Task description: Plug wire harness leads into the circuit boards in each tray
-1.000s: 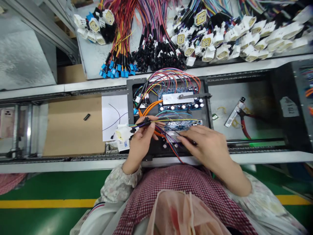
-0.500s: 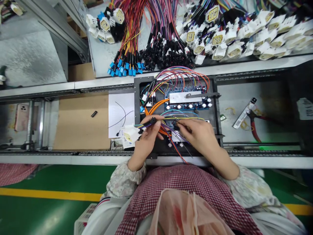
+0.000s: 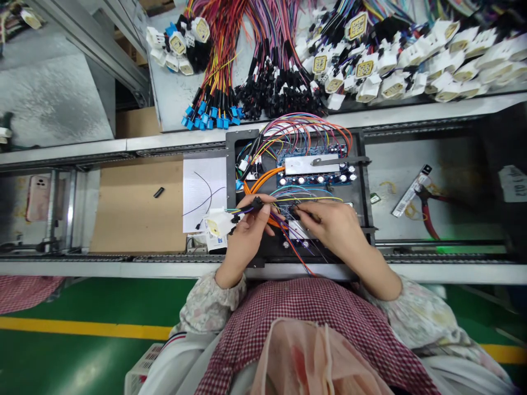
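A black tray (image 3: 361,181) on the conveyor holds blue circuit boards (image 3: 313,178) with many coloured wires looping over them. My left hand (image 3: 246,236) pinches a bundle of wires with a small black connector (image 3: 257,204) at its fingertips; a white connector (image 3: 217,224) hangs from the same bundle just left of the hand. My right hand (image 3: 335,225) lies over the lower board, its fingertips closed on a small black connector (image 3: 295,210) among the wires. The two hands are a short gap apart.
Behind the tray, a shelf carries wire harnesses with blue plugs (image 3: 209,115), black plugs (image 3: 280,93) and white connectors (image 3: 391,71). Red-handled pliers (image 3: 426,211) lie to the right. A white sheet (image 3: 205,189) and brown cardboard (image 3: 135,206) lie to the left.
My right hand drew back from the tray's front edge up to the wires beside my left hand and closed on a black connector. The view shifted slightly.
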Motion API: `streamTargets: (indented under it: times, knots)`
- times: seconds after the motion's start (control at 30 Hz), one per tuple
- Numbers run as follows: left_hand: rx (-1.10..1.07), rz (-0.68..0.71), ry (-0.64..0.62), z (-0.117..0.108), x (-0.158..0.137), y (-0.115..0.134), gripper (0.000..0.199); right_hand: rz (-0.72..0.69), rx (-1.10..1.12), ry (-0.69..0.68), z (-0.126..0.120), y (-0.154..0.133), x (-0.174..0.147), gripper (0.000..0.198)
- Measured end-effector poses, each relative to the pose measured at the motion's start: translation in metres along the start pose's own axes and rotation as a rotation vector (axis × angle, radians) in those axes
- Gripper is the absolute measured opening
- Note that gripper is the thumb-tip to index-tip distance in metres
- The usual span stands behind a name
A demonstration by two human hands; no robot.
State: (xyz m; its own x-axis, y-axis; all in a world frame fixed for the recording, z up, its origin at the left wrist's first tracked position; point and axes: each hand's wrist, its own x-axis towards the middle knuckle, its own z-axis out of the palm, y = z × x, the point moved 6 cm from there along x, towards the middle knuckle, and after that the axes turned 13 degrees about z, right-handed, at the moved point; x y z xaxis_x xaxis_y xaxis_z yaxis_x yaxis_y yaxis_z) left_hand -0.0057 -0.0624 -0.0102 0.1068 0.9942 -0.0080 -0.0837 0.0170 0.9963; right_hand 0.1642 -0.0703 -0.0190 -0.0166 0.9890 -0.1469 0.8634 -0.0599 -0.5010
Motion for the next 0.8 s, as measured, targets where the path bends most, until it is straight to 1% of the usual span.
streamTargets:
  times: [0.1, 0.33, 0.5, 0.57, 0.67, 0.7, 0.73, 0.8]
  knots:
    - [0.015, 0.014, 0.009, 0.000, 0.000, 0.002, 0.012, -0.003, -0.070, 0.015, -0.001, -0.003, 0.001, 0.022]
    - [0.036, 0.040, 0.019, 0.000, 0.000, 0.004, 0.010, -0.003, -0.156, 0.038, 0.000, -0.010, 0.001, 0.023]
    - [0.026, 0.052, 0.014, 0.000, 0.000, 0.003, 0.011, -0.088, -0.187, 0.013, 0.003, -0.011, 0.000, 0.025]
    - [0.030, 0.047, 0.018, -0.001, -0.001, 0.002, 0.011, -0.102, -0.138, 0.054, -0.004, -0.012, -0.004, 0.026]
    - [0.065, 0.031, 0.003, -0.001, -0.002, 0.000, 0.008, -0.052, -0.014, 0.173, -0.020, -0.015, -0.015, 0.027]
    - [0.077, 0.029, -0.001, -0.001, -0.002, 0.000, 0.008, -0.037, -0.010, 0.184, -0.023, -0.017, -0.018, 0.026]
    - [0.084, 0.029, -0.001, -0.002, -0.002, 0.000, 0.007, -0.034, -0.034, 0.167, -0.024, -0.020, -0.022, 0.024]
    - [0.075, 0.032, -0.002, -0.001, -0.002, 0.001, 0.007, -0.061, -0.111, 0.083, -0.024, -0.023, -0.027, 0.022]
